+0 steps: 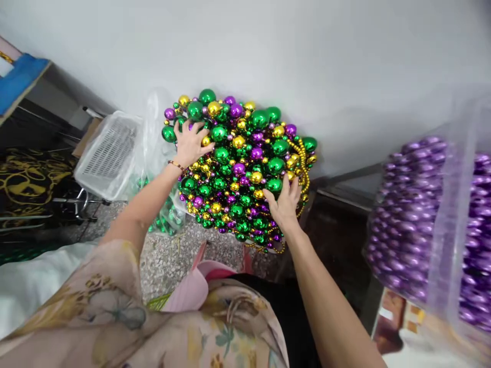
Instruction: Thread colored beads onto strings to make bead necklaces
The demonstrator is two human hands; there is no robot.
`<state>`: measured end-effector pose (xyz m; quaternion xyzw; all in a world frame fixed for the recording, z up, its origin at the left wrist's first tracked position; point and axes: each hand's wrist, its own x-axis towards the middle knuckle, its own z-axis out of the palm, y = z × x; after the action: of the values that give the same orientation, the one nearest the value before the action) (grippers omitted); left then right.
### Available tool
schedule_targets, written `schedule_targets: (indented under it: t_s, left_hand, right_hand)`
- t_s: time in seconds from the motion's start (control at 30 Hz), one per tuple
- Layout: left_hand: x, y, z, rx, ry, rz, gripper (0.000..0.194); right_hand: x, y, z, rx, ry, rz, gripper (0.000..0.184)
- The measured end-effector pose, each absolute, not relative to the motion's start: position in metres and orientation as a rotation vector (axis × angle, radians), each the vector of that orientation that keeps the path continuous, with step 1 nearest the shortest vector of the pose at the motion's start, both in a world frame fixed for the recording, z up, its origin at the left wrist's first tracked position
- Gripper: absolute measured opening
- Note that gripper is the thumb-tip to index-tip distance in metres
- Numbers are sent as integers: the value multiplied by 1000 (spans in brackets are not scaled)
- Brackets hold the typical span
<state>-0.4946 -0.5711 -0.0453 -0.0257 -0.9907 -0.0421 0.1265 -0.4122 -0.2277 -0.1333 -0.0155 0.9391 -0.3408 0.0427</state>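
Observation:
A large heap of shiny bead garlands (238, 197) in green, gold and purple lies in front of me against the wall. My left hand (191, 142) rests on the heap's left side, its fingers spread over the beads. On the right side, my right hand (284, 202) touches the beads with its thumb and fingers apart. Close to it, a string of small gold beads (306, 174) hangs along the heap's right edge. The fingertips of both hands sink partly among the balls. What supports the heap is mostly hidden.
A white plastic basket (111, 153) stands at the left, beside a clear bag of green beads (169, 217). Purple beads (410, 220) in clear plastic are stacked at the right. A blue-topped table (23, 76) juts in at the upper left. Below is a speckled floor (164, 266).

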Motion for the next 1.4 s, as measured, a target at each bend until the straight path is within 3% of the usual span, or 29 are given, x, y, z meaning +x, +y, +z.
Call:
schedule_targets:
  t_s: [0.43, 0.87, 1.0, 1.17, 1.3, 1.4]
  left_hand:
    - [-498, -589, -36, -71, -2996, -108, 54]
    - [-477, -570, -2, -111, -2810, -189, 54]
    - [-476, -525, 10, -207, -2588, -312, 59]
    - [-457, -429, 28, -599, -2447, -548, 51]
    - [-429, -356, 29, -1054, -2517, -692, 35]
    - [-408, -322, 10, -1465, -2683, -685, 34]
  right_hand:
    - [-425, -247, -104, -38, 2835, -834, 75]
    - [-251, -237, -103, -71, 2883, -1048, 53]
    - [-228, -229, -94, -56, 2866, -1121, 47]
    - [-205, -210, -68, -97, 2685, -1069, 36]
    - [-174, -188, -50, -25, 2540, -984, 28]
    - [-148, -173, -41, 52, 2526, -1002, 29]
